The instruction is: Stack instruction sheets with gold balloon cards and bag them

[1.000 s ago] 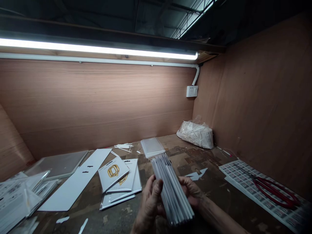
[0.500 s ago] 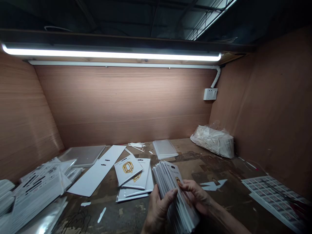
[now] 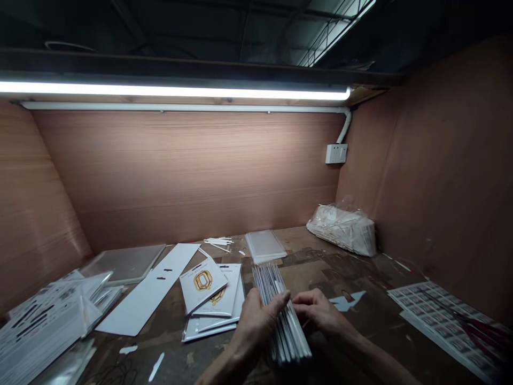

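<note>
A thick stack of flat card packs stands on edge over the table, its thin edges turned up toward me. My left hand is closed around the stack's left side, thumb lying across the top edges. At the right side, my right hand presses its bent fingers against the stack; its fingertips are partly hidden. Left of the stack lie several white packs with a gold letter Q on the front, overlapping one another.
Clear sleeves lie behind the stack. A plastic bag of white pieces sits at the back right. Scissors rest on printed sheets at right. A long white card and piled printed packaging lie at left.
The stack has turned so its edges face me and the gold-marked front face no longer shows. Both hands stay on it. The whole view has shifted slightly.
</note>
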### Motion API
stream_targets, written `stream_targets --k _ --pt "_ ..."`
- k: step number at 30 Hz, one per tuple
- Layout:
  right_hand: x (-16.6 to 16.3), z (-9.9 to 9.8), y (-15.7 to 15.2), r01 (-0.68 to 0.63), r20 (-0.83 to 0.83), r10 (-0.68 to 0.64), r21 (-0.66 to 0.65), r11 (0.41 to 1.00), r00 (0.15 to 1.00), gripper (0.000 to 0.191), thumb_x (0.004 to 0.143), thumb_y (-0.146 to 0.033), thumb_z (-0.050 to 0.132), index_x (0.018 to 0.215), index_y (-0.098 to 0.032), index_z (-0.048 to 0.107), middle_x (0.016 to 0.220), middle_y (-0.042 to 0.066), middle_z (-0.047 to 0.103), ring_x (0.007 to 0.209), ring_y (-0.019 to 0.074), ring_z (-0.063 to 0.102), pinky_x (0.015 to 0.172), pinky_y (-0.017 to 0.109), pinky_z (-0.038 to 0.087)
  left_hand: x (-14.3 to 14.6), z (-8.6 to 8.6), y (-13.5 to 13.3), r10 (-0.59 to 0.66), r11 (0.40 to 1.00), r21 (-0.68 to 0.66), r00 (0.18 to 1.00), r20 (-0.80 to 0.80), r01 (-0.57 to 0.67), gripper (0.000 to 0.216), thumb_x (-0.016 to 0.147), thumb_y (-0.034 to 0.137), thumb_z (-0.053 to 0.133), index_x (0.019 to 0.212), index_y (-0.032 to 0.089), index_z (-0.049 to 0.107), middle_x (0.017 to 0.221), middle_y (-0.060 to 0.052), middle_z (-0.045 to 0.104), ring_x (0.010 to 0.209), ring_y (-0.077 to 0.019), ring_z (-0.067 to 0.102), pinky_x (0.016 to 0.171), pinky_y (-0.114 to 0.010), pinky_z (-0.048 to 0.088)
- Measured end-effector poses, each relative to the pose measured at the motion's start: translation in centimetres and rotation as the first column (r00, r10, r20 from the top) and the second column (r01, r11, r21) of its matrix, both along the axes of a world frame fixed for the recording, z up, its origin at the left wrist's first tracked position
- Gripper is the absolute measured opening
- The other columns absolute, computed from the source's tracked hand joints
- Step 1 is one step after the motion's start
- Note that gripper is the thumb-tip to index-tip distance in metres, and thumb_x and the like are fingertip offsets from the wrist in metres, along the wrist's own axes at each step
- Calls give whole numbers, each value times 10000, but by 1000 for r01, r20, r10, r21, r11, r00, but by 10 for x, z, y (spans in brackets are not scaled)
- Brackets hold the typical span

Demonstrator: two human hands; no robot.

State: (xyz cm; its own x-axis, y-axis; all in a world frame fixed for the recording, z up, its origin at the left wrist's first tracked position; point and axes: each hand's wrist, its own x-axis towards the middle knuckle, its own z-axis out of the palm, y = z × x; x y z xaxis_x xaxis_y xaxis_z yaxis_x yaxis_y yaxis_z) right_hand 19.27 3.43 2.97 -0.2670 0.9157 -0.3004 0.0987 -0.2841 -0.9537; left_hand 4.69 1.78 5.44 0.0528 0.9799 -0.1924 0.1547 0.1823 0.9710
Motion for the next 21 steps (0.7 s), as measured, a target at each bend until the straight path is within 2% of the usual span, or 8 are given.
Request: stream_targets --k 3,6,9,14,21 --pt "7 16 -6 -40 -13 40 -19 999 999 411 604 -461 565 641 -53 539 546 70 535 473 143 522 396 222 406 -1 -2 5 -103 995 -8 994 30 103 596 599 556 511 903 43 527 760 -123 565 670 -184 526 569 -260 392" --pt "15 28 -11 -132 -66 130 -27 991 989 487 694 -521 439 729 -47 545 668 119 564 495 147 538 373 213 411 -2 -2 6 -107 994 -30 992 74 109 618 605 557 507 961 52 502 822 -127 570 680 -173 529 575 -248 392" --pt "17 36 -13 -213 -39 213 14 977 976 478 695 -513 451 722 -44 541 708 130 562 516 146 543 375 205 425 0 -3 6 -105 994 -34 991 78 108 613 595 556 519 942 51 506 800 -125 574 643 -162 523 549 -240 384" --pt "15 41 -14 -206 44 206 -4 979 978 452 643 -490 524 708 -42 517 727 133 551 537 165 550 379 234 445 3 -3 7 -43 994 -94 998 53 48 604 560 559 544 892 55 520 746 -119 575 587 -157 511 503 -233 365" --pt "12 51 -17 -197 153 196 -6 980 969 438 633 -472 536 716 -41 548 623 90 533 498 141 528 358 206 433 2 -2 7 -49 997 -57 997 55 52 588 577 558 531 887 58 525 766 -123 577 624 -168 521 523 -231 372"
